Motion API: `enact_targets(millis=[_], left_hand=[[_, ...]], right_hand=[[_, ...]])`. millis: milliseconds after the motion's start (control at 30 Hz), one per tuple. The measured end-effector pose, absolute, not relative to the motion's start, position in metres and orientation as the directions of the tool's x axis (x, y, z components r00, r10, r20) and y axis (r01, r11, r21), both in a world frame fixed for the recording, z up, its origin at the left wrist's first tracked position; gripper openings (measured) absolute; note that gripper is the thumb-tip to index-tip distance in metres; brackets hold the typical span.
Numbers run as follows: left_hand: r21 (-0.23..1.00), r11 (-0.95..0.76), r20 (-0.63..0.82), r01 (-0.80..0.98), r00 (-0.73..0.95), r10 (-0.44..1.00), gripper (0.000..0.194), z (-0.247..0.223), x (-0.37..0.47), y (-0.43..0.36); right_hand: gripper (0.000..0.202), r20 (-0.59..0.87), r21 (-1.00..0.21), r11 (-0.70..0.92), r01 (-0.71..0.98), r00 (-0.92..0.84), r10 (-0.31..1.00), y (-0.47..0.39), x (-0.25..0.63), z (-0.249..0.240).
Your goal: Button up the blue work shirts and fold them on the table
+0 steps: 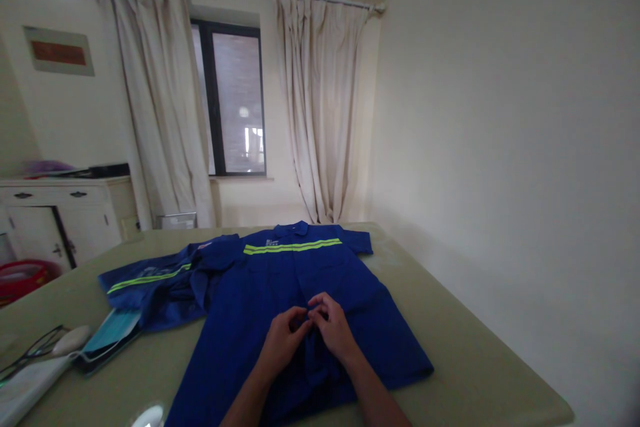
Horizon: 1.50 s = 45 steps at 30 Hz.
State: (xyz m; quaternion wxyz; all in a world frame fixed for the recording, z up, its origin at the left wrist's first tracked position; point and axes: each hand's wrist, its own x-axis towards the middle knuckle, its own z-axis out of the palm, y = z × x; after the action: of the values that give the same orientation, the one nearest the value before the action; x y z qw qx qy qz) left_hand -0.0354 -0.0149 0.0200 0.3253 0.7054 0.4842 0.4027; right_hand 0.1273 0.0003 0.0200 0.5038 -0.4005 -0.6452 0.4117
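A blue short-sleeved work shirt (260,287) with a yellow-green reflective stripe across the chest lies spread on the table, its collar at the far end. Over its lower front, my left hand (286,337) and my right hand (331,327) meet at the fingertips. Both pinch the fabric along the front opening, which is lifted and creased beneath them. Any button between the fingers is too small to make out. To the left, a second blue garment (170,283) with a similar stripe lies crumpled against the shirt.
The greenish table (465,360) runs beside a bare wall on the right. At left lie a face mask (113,330) on a dark flat item, eyeglasses (37,349), a computer mouse (71,340) and a pale flat object (30,387). A white cabinet (60,213) stands behind.
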Motion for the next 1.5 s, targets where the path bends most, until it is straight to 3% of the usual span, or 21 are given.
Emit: enact_targets(millis=[167, 367, 500, 667, 833, 1000, 1100, 1300, 1500], left_hand=[[0.881, -0.336, 0.270, 0.333, 0.230, 0.935, 0.039, 0.019, -0.038, -0.014], [0.858, -0.303, 0.288, 0.414, 0.100, 0.952, 0.031, 0.013, -0.037, -0.010], [0.853, -0.240, 0.289, 0.465, -0.038, 0.956, 0.023, 0.006, -0.036, -0.006], [0.883, -0.279, 0.309, 0.376, -0.020, 0.951, 0.022, 0.007, -0.039, -0.004], [0.932, -0.275, 0.279, 0.235, 0.016, 0.960, 0.034, 0.012, -0.040, -0.004], [0.894, -0.250, 0.234, 0.371, 0.087, 0.968, 0.036, 0.007, -0.037, -0.005], [0.865, -0.249, 0.256, 0.435, 0.044, 0.966, 0.034, 0.004, -0.036, -0.005], [0.876, -0.314, 0.337, 0.366, 0.002, 0.941, 0.032, 0.002, -0.040, -0.003], [0.912, -0.276, 0.299, 0.305, -0.030, 0.954, 0.041, 0.005, -0.040, -0.004]], right_hand=[[0.016, 0.357, -0.913, 0.378, 0.152, -0.148, 0.922, -0.001, 0.125, 0.018], [0.016, 0.424, -0.851, 0.424, 0.308, -0.072, 0.903, -0.003, 0.126, 0.023], [0.018, 0.419, -0.805, 0.374, 0.460, -0.004, 0.908, -0.005, 0.127, 0.025], [0.022, 0.417, -0.725, 0.323, 0.608, 0.014, 0.909, -0.012, 0.125, 0.030], [0.032, 0.470, -0.691, 0.427, 0.583, -0.085, 0.878, -0.016, 0.125, 0.032], [0.034, 0.500, -0.670, 0.451, 0.589, -0.090, 0.861, -0.017, 0.125, 0.031], [0.033, 0.503, -0.655, 0.420, 0.629, -0.053, 0.863, -0.018, 0.124, 0.031], [0.031, 0.471, -0.620, 0.393, 0.679, -0.079, 0.878, -0.020, 0.121, 0.030], [0.033, 0.454, -0.583, 0.388, 0.713, -0.110, 0.884, -0.023, 0.121, 0.032]])
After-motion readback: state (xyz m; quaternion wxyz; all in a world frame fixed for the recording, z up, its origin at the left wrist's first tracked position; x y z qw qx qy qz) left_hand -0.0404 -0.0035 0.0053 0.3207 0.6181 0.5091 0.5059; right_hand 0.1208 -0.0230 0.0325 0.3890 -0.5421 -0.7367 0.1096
